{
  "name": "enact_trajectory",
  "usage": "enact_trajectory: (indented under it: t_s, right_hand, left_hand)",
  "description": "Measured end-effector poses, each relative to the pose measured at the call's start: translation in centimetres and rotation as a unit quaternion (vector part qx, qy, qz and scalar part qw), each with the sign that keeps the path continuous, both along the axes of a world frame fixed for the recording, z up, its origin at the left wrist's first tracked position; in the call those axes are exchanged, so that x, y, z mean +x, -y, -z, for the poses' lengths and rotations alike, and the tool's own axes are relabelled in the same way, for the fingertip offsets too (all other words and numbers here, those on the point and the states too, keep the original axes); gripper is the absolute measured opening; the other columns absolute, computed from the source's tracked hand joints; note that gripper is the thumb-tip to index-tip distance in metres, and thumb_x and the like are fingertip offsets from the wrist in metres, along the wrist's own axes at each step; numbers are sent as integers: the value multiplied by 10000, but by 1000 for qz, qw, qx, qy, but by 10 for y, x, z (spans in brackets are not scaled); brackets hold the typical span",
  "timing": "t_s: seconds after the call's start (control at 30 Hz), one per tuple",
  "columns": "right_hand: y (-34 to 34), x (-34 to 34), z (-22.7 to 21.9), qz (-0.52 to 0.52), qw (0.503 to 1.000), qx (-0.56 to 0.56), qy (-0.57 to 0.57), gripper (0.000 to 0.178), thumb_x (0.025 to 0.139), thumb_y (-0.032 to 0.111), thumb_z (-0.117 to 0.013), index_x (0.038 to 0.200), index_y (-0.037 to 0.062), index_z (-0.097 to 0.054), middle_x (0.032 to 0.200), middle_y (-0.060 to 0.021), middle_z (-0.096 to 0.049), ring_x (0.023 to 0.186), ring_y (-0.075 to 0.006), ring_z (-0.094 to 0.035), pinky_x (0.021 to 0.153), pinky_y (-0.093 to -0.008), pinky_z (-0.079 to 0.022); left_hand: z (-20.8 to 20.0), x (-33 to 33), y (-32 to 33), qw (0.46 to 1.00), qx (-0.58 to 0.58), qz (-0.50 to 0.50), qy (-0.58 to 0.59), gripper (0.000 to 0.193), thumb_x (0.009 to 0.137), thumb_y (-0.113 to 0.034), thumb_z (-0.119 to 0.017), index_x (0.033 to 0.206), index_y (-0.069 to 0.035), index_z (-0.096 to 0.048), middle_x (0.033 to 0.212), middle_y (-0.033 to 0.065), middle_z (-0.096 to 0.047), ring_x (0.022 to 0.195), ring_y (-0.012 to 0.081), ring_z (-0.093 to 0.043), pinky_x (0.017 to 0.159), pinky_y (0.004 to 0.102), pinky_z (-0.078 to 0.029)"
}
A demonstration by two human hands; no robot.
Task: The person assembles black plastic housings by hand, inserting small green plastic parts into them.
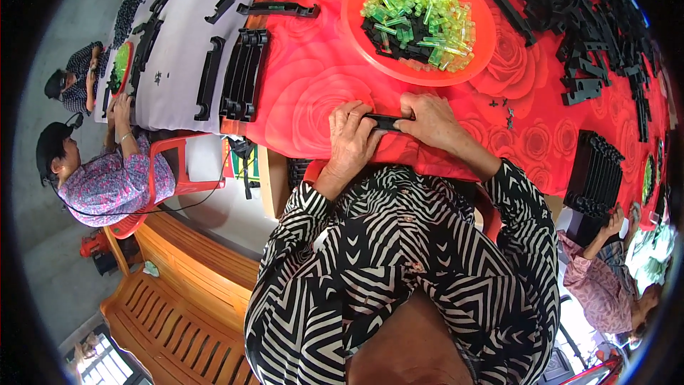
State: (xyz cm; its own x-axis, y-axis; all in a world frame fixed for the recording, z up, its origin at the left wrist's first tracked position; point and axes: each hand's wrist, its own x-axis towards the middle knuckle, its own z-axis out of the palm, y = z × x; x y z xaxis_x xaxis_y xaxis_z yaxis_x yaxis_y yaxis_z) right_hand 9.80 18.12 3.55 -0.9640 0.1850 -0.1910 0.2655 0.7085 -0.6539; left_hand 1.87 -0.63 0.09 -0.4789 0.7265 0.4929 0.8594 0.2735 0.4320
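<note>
Both hands mid-frame, left hand [350,137] and right hand [429,122] curled close together, fingers pinched, forearms up from below.

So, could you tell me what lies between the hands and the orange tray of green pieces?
In the head view, only bare red rose-patterned tablecloth lies between the hands' black part and the orange tray.

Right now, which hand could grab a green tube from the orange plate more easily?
Probably the right hand. Both hands hold the black strip, but the right lies directly below the orange plate of green tubes; the left hand is farther aside.
</note>
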Motion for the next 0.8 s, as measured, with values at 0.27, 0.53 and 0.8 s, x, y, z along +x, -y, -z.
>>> enact_trajectory:
  t_s: [0.27, 0.53, 0.8]
  right_hand:
    - [-2, -1, 1, 8, 1000, -9, 24, 314, 716, 236, -749, 802, 23, -534, 695, -125, -596, 672, -309, -597, 592, -446, -415]
    - [-1, -5, -7, 2, 997, -13, 70, 332, 733, 313, -745, 816, 49, -562, 786, -135, -637, 827, -359, -621, 676, -523, -415]
    - [2, -7, -7, 13, 996, -7, 91, 375, 733, 375, -743, 811, 57, -559, 795, -137, -639, 842, -353, -616, 678, -536, -411]
  left_hand:
    - [-3, -1, -1, 999, 4, 44, -13, 265, 669, -81, -725, 928, -122, -689, 1111, 95, -568, 1113, 309, -513, 913, 478, -391]
    - [-7, -3, -2, 998, -14, 56, -16, 246, 682, -60, -727, 921, -115, -700, 1117, 92, -575, 1115, 310, -517, 898, 455, -401]
    - [-1, -3, -3, 995, 62, 35, 67, 450, 666, -9, -772, 1042, -25, -526, 1120, 149, -588, 1081, 350, -551, 916, 447, -406]
